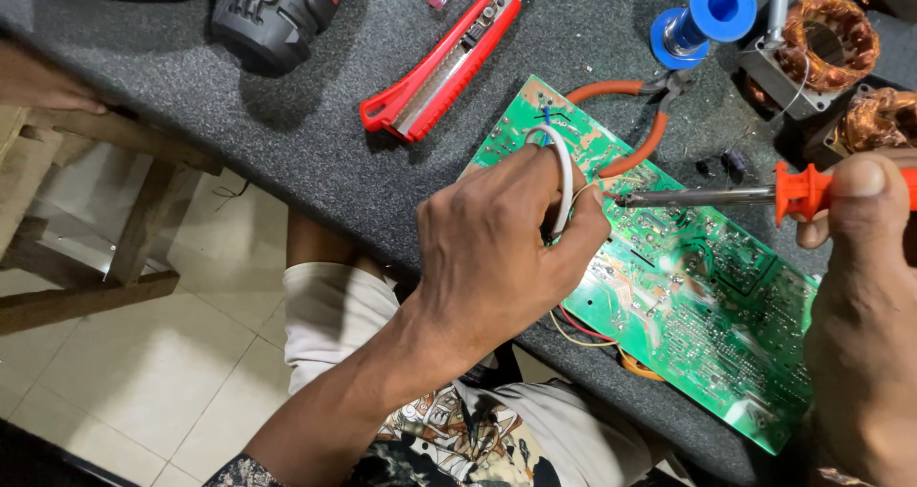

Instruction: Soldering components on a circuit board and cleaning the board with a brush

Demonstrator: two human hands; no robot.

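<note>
Over the green circuit board (707,306), left hand (497,248) pinches a white wire (565,177), right hand (864,239) clasps the soldering iron (726,196).

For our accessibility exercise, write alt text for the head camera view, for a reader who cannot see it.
A left hand holds a white wire against a green circuit board while the right hand points an orange-handled soldering iron at it. A red utility knife, pliers and solder spool lie on the grey bench.

Your left hand (497,248) is pinching a looped white wire (565,177) over a green circuit board (707,306) lying soldered side up, slantwise on the worktop, while your right hand (860,258) is levelling an orange-handled soldering iron (707,197), tip beside the wire.
</note>
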